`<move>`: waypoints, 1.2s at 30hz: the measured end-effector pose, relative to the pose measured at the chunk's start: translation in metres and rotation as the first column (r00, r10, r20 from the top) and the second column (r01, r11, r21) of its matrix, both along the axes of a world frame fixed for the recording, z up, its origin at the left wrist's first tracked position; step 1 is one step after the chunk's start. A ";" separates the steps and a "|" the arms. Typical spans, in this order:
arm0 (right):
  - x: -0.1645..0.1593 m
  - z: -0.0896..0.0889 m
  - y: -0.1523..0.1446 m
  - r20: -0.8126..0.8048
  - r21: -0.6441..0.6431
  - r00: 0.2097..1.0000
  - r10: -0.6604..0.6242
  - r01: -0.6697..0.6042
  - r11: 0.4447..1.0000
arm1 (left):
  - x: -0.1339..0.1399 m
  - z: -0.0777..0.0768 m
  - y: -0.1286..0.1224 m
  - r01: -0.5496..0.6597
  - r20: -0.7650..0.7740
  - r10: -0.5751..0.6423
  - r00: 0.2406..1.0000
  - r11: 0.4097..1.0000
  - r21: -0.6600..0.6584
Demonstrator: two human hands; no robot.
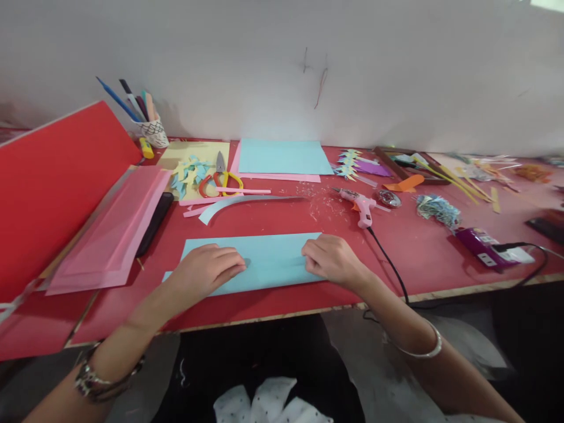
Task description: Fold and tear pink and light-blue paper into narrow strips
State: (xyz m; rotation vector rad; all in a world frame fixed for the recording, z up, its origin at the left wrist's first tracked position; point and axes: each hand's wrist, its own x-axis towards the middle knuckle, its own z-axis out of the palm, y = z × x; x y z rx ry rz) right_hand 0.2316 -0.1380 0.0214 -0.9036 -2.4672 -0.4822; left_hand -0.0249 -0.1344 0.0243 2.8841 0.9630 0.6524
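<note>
A light blue sheet of paper (264, 258) lies lengthwise near the front edge of the table, with a faint crease or shadow along its middle. My left hand (214, 265) rests on its left part, fingers curled and pressed together against the paper. On the right part, my right hand (329, 258) is closed too, its bent fingertips on the paper. Whether the fingertips pinch a fold is partly hidden. Just behind the sheet lies a curved pale paper strip (220, 208). A pink glue gun (363, 207) lies beyond my right hand, its black cord running over the front edge.
Pink sheets (106, 229) and a red board (57, 188) stand at left. Behind are scissors (220, 176), paper scraps (191, 175), blue sheets (284, 156), a pen cup (154, 132) and a brown tray (392, 164). A purple power box (482, 247) sits at right.
</note>
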 end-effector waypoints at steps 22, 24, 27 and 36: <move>-0.044 0.023 -0.008 0.021 -0.484 0.998 -0.053 0.057 0.873 | 0.029 0.014 -0.003 -0.031 -0.121 0.038 0.992 0.998 0.060; -0.047 0.024 -0.006 0.059 -0.485 0.996 -0.070 0.090 0.870 | 0.034 0.012 -0.003 -0.022 -0.117 0.046 0.992 0.980 0.196; -0.048 0.024 -0.005 0.092 -0.477 0.994 -0.060 0.097 0.874 | 0.035 0.009 0.000 0.028 -0.125 0.017 0.992 0.938 0.345; -0.009 0.019 -0.002 -0.093 -0.474 0.995 0.030 -0.071 0.878 | -0.004 0.000 0.000 -0.049 -0.093 0.090 0.992 0.926 0.375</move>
